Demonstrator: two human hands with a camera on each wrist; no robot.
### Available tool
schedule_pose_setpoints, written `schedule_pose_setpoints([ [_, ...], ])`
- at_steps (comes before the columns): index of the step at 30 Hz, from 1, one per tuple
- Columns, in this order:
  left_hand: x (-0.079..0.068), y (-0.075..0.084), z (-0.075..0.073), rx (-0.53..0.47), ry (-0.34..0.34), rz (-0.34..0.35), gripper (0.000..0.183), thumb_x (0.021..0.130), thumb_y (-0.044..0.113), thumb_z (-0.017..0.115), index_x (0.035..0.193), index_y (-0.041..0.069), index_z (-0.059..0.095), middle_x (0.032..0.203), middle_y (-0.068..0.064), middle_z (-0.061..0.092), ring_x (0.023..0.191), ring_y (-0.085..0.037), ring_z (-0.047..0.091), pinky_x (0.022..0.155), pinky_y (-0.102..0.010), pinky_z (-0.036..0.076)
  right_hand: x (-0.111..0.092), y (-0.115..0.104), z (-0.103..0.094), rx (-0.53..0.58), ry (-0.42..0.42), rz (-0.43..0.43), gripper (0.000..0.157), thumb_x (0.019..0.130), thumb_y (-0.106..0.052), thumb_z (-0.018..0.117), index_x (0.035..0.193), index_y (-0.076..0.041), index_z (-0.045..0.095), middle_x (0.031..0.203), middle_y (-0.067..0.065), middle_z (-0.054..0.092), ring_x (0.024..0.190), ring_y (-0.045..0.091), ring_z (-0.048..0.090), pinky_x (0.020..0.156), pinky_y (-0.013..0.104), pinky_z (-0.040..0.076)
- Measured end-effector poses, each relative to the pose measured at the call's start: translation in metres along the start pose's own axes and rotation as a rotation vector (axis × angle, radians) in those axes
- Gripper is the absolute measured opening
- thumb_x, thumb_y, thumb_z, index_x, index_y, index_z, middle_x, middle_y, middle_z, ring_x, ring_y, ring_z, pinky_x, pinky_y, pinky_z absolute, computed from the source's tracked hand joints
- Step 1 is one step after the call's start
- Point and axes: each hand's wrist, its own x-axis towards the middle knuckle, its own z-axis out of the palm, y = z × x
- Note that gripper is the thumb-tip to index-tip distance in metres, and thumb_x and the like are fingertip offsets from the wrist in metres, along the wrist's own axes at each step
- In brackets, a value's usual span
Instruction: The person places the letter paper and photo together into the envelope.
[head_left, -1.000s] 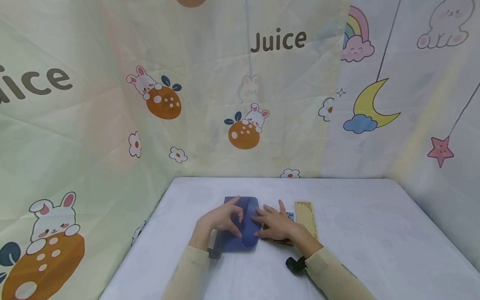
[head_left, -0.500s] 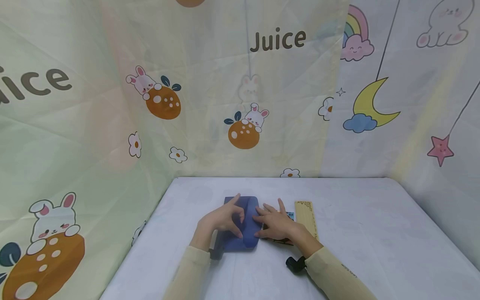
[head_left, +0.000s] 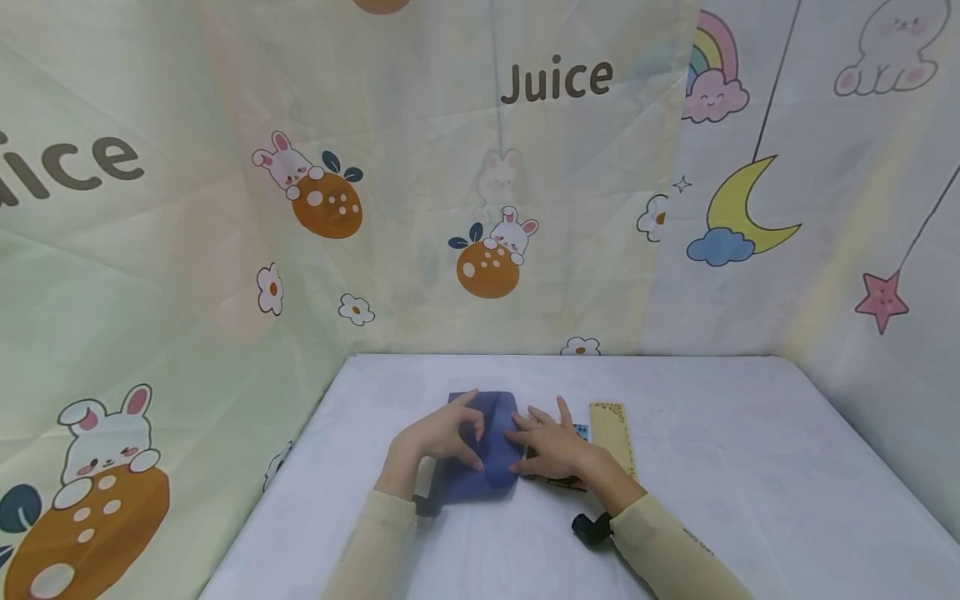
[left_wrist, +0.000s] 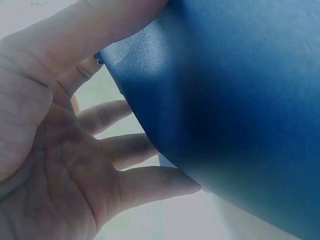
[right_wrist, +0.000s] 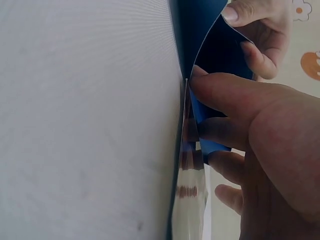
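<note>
A blue envelope with a rounded flap lies near the middle of the table, its opening lifted into a curve. My left hand holds its raised layer between thumb and fingers; the right wrist view shows that blue edge bowed in the left hand's grip. On the right side, my right hand lies with fingers spread, fingertips at the envelope's right edge. Under its palm is a printed colour card, mostly hidden. A thin glossy edge shows beside the right fingers in the right wrist view.
A cream strip of paper with a brown patterned border lies just right of the right hand. The white table reaches back to cloth curtains printed with rabbits and oranges. Dark wrist cameras sit at the sleeves.
The left hand has shifted very slightly, with the envelope's lifted layer moving along with it. The right hand stays where it was.
</note>
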Motion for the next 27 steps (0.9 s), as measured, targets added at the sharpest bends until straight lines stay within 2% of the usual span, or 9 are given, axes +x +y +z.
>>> schedule_pose_setpoints([
  [9, 0.001, -0.002, 0.000, 0.002, 0.006, 0.012, 0.039, 0.067, 0.032, 0.098, 0.081, 0.028, 0.061, 0.174, -0.015, 0.019, 0.156, -0.047, 0.027, 0.122, -0.064, 0.030, 0.001, 0.002, 0.000, -0.008, 0.011, -0.001, 0.064, 0.093, -0.059, 0.068, 0.147, -0.025, 0.060, 0.167, 0.004, 0.039, 0.159, 0.035, 0.026, 0.120, 0.075, -0.010],
  [14, 0.003, -0.002, 0.002, 0.007, 0.006, -0.008, 0.039, 0.067, 0.031, 0.098, 0.082, 0.030, 0.061, 0.176, -0.010, 0.013, 0.157, -0.043, 0.027, 0.123, -0.062, 0.031, 0.002, 0.003, 0.000, -0.023, 0.026, -0.003, 0.064, 0.093, -0.059, 0.069, 0.146, -0.023, 0.061, 0.167, 0.004, 0.040, 0.159, 0.036, 0.027, 0.120, 0.075, -0.009],
  [18, 0.004, -0.001, 0.003, 0.011, 0.008, -0.009, 0.039, 0.067, 0.031, 0.098, 0.082, 0.030, 0.061, 0.177, -0.011, 0.009, 0.157, -0.043, 0.027, 0.123, -0.062, 0.031, 0.002, 0.003, -0.002, -0.028, 0.032, -0.004, 0.064, 0.093, -0.058, 0.069, 0.146, -0.023, 0.061, 0.167, 0.004, 0.040, 0.159, 0.036, 0.027, 0.120, 0.075, -0.008],
  [27, 0.002, 0.002, 0.003, 0.009, 0.013, -0.018, 0.039, 0.067, 0.032, 0.098, 0.082, 0.029, 0.061, 0.176, -0.014, 0.007, 0.153, -0.043, 0.035, 0.121, -0.062, 0.035, 0.000, 0.003, -0.010, 0.040, 0.061, -0.026, 0.063, 0.094, -0.054, 0.070, 0.146, -0.019, 0.061, 0.166, 0.008, 0.041, 0.158, 0.039, 0.027, 0.120, 0.076, -0.010],
])
